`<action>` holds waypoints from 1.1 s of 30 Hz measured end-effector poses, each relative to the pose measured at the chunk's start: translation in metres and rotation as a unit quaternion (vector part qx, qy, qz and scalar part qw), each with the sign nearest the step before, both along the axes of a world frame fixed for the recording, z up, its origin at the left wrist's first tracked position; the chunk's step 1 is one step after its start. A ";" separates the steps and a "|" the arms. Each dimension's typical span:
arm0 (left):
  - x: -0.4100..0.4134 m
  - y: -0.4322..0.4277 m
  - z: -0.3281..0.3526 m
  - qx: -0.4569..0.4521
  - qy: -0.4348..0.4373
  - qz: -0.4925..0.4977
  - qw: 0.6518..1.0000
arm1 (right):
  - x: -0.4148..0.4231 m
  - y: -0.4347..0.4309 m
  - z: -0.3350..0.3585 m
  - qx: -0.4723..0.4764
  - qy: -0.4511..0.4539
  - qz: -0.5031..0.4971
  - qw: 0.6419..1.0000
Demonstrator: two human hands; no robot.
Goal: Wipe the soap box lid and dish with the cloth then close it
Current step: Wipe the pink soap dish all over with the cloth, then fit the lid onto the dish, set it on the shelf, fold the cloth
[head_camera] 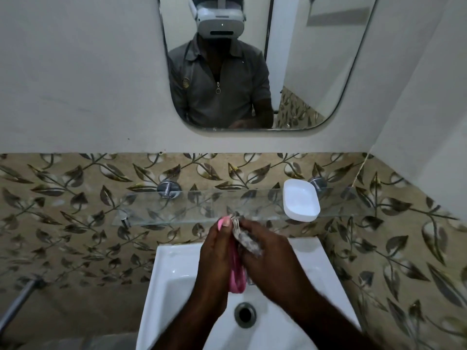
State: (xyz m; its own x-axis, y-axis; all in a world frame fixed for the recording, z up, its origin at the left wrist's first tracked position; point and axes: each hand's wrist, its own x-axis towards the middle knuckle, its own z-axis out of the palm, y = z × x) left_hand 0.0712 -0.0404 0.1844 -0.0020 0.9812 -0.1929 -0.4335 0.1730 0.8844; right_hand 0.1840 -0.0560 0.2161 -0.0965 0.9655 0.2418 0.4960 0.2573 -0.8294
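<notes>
Cloth [246, 242], grey and patterned, is pinched in the right hand [273, 253] and pressed against the pink soap box part [237, 276]. That pink part is gripped on its edge by the left hand [214, 251], above the white sink [174, 274]. The white soap box part [300, 199] is seen lying on the glass shelf [189, 205], off to the right.

Single view, head-worn and wide-angle; straight edges bow toward the frame borders. It looks forward and down from above the sink [177, 261], facing the far wall. The left hand [214, 251] and right hand [273, 251] lie near the lens, lower centre. The glass shelf [202, 205] sits mid-frame; the mirror [316, 59] beyond reflects the headset [219, 18].
</notes>
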 end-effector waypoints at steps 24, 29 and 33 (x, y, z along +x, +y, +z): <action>-0.055 0.028 -0.017 0.002 -0.036 0.040 0.999 | 0.004 0.119 0.004 0.063 -0.205 -0.126 0.969; -0.075 0.022 -0.019 -0.033 -0.044 0.082 0.995 | -0.027 0.129 -0.023 -0.057 -0.380 -0.108 0.917; -0.099 0.012 -0.018 -0.025 -0.035 0.143 0.989 | -0.071 0.117 -0.033 0.037 -0.428 -0.058 0.901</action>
